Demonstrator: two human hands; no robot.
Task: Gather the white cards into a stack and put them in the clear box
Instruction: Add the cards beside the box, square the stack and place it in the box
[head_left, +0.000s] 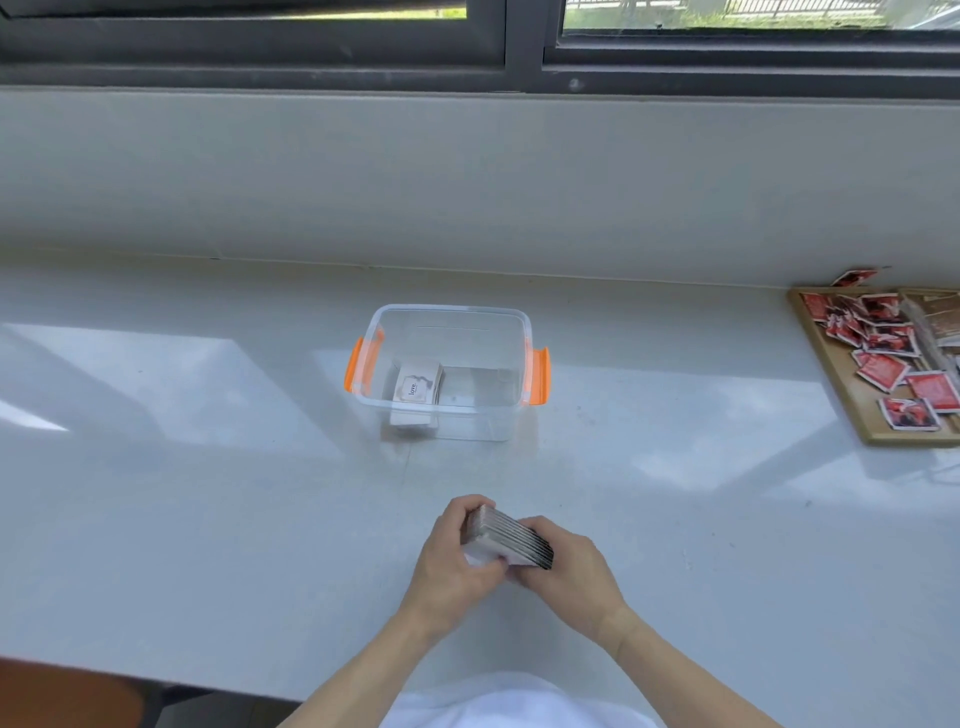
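Note:
A thick stack of white cards (511, 538) stands on edge on the white counter, held between both hands near the front middle. My left hand (454, 558) grips its left end and my right hand (569, 564) grips its right end. Farther back stands the clear box (511, 319) with orange side latches. Inside it, at the left, lies a smaller pile of white cards (418, 387) whose top card reads "love". The right part of the box floor is bare.
A wooden tray (841, 387) with several red and white packets sits at the right edge of the counter. A low ledge and a dark window frame run along the back. A brown seat corner (62, 693) shows at the lower left.

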